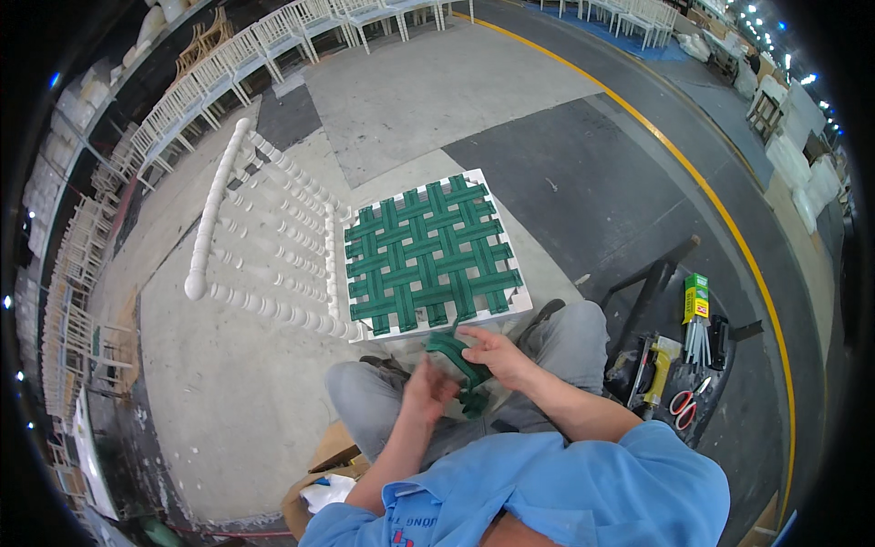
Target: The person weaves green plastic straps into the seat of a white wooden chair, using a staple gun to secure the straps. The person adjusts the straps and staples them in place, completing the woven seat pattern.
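Note:
A white chair (210,228) with turned, beaded spindles stands in front of my knees, its back to the left. Green webbing strips (428,251) are woven over and under each other across its seat. From the near edge of the seat a loose length of green webbing (447,345) runs down to my hands and bunches above my lap. My right hand (501,358) is closed on this webbing, thumb and forefinger toward the seat. Close beside the bunch is my left hand (428,390), its fingers smeared by motion, so its grip is unclear.
To my right, a dark stool top holds red-handled scissors (685,406), a yellow-handled tool (658,369) and a green-and-yellow box (696,296) with grey sticks. A cardboard box (333,448) sits at my left. Rows of white chairs (273,36) line the far floor.

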### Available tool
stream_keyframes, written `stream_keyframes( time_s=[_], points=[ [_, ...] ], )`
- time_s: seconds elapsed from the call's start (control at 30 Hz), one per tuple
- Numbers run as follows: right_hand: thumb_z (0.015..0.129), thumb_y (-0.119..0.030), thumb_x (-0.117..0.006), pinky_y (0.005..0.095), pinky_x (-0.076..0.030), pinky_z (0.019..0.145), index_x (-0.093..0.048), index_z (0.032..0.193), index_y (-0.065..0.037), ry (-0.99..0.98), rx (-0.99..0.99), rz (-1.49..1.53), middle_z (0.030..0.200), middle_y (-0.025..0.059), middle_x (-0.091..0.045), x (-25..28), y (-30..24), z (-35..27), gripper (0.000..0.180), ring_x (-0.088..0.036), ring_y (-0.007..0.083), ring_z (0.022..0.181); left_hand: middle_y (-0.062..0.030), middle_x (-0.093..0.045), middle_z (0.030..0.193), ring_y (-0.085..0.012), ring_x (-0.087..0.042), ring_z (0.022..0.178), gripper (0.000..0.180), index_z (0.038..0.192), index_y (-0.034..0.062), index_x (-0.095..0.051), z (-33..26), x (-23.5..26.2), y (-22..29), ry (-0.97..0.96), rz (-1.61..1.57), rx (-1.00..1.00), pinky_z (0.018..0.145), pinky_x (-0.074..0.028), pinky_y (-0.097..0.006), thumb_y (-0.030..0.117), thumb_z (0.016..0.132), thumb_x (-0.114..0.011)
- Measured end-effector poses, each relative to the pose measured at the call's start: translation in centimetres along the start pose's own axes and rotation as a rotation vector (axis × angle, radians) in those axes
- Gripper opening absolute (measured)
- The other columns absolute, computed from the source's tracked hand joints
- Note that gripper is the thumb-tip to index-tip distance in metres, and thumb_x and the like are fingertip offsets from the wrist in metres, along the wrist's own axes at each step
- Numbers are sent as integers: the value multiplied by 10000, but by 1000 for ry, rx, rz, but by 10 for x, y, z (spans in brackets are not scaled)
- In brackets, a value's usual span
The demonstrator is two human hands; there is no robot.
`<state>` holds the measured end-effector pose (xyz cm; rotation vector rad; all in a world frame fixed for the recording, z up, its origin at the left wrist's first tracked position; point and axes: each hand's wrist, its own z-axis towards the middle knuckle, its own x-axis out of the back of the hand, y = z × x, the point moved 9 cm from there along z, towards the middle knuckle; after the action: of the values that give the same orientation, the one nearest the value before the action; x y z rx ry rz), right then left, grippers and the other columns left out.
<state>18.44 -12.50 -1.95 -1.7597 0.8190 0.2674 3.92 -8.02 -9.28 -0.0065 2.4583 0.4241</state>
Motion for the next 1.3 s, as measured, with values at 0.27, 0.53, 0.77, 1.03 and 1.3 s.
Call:
stream_keyframes(
  time_s=[0.27,0.53,0.77,1.03,1.3],
  points=[
    [919,-67,-735,283,-499,691,-494,1096,-43,139,-77,-349,911,83,-675,24,25,1,301,-632,126,822,-125,-655,1241,-343,-628,1136,349,1354,164,-553,13,-59,22,-258,-73,-159,983,-511,-529,371,1086,-467],
    [901,-216,-747,318,-511,740,-614,999,-60,424,270,-908,876,53,-675,72,-43,31,227,-633,137,815,-101,-660,1138,-333,-640,1013,348,1293,105,-563,16,-22,94,-48,-160,-348,906,-532,-513,366,1098,-442],
    [1003,-429,-610,438,-445,1048,-527,1388,-25,876,202,-612,1325,214,-636,262,-112,56,564,-597,345,1251,-134,-656,1096,-346,-651,938,393,1248,75,-569,0,-61,2,-142,-70,-76,844,-542,-527,399,1104,-401],
    [1002,-324,-661,441,-495,976,-420,1491,-31,506,-110,-496,1371,162,-620,178,-27,71,619,-629,291,1183,-152,-640,1078,-374,-661,1021,392,1322,65,-554,-41,-17,-32,-86,-23,40,900,-557,-544,364,1095,-441],
    [993,-301,-671,398,-495,1008,-462,1446,-75,631,-198,-1428,1360,134,-591,110,-55,8,548,-599,341,1228,-137,-654,1080,-363,-665,1066,373,1385,48,-489,-61,-96,17,-317,-33,-69,988,-546,-541,260,1080,-506]
  ],
)
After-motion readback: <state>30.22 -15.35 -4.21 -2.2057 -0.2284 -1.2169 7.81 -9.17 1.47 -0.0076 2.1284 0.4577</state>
